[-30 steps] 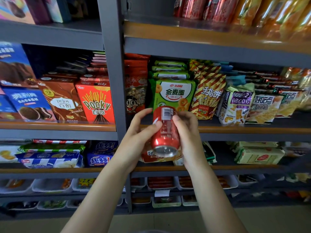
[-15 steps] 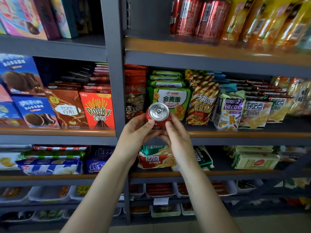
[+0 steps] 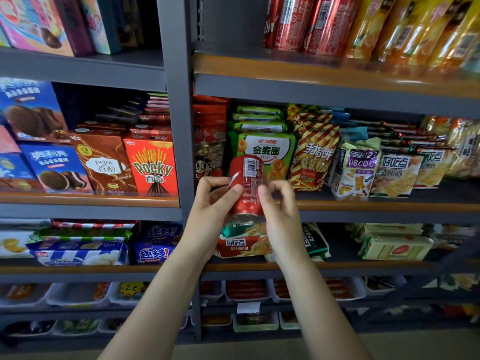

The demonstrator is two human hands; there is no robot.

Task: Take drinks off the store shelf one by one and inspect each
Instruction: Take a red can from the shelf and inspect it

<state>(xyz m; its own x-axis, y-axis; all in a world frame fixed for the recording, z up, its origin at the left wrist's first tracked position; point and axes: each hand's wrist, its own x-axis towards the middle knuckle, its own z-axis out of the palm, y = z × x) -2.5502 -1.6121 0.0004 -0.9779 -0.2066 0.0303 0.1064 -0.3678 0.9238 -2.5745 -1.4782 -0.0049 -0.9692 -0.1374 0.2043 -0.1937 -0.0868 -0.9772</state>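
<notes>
Both hands, left (image 3: 207, 203) and right (image 3: 279, 206), pinching the red can (image 3: 246, 188) clear of the shelf (image 3: 363, 206), barcode tilted up, presumably for reading the label.

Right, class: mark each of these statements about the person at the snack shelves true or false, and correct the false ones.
1. Both hands hold the red can. True: the left hand and the right hand grip its sides.
2. The can's barcode faces the camera. True.
3. The can stands on a shelf. False: it is held in the air in front of the shelves.
4. More red cans stand on the top right shelf. True.
5. The Pocky box is right of the can. False: it is to the left, past the grey post.
</notes>
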